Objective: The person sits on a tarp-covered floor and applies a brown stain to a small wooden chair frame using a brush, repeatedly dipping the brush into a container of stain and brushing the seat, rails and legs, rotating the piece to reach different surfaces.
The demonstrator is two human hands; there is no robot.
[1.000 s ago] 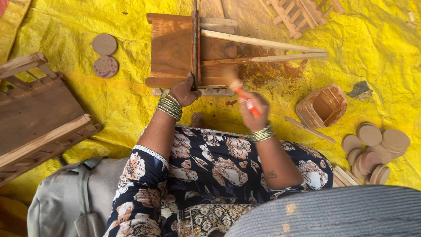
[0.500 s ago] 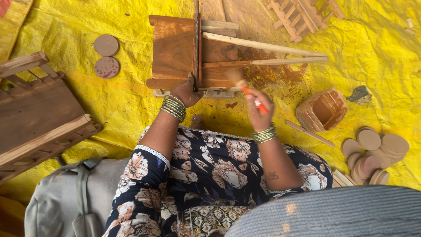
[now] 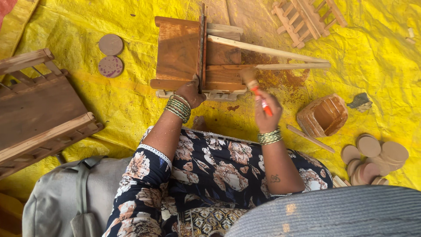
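A wooden frame (image 3: 197, 57) lies on a yellow tarp (image 3: 109, 109), just ahead of the person's knees at twelve o'clock. Part of it is dark and stained, and two pale slats run out from it toward three o'clock. The left hand (image 3: 190, 93) is clenched on the frame's near edge, fingers wrapped over the wood, green and gold bangles stacked at the wrist. The right hand (image 3: 266, 112) grips a brush (image 3: 256, 90) with a red handle; its bristle end points to eleven o'clock and touches the frame's near rail just below the lower slat. More bangles ring the right wrist.

At two o'clock from the right hand sits a small brown tub (image 3: 323, 115), tilted on its side, with a thin stick (image 3: 310, 138) lying just beside it. A dark stone (image 3: 360, 101) rests near the tub. Farther out at four o'clock a heap of round wooden discs (image 3: 375, 158) is piled together. Two more discs (image 3: 110, 55) lie side by side at ten o'clock, well apart from the frame. A larger wooden crate (image 3: 39, 109) sits at nine o'clock, and a small slatted rack (image 3: 307, 17) lies at one o'clock near the top edge. A grey bag (image 3: 66, 197) rests against the person's left side.
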